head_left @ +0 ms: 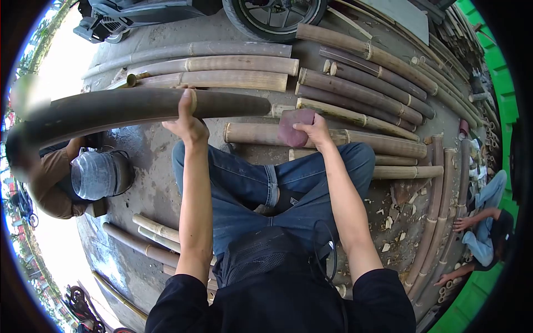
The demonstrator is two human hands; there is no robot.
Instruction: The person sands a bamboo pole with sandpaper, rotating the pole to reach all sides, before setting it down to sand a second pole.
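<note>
I sit cross-legged on a concrete floor in blue jeans. My left hand (187, 119) grips a long dark bamboo pole (127, 108) that stretches from the left edge toward the middle. My right hand (313, 129) holds a reddish-purple abrasive pad (293, 126) against a pale bamboo pole (355, 140) lying across my knees. The dark pole is raised off the floor and tilts slightly down to the left.
Several bamboo poles (222, 64) lie in rows ahead and curve down the right side (438, 205). A motorbike wheel (275, 16) stands at the top. A seated person (61, 177) with a clear plastic jar (94, 175) is left; another person (483, 233) sits at right. Wood chips litter the floor.
</note>
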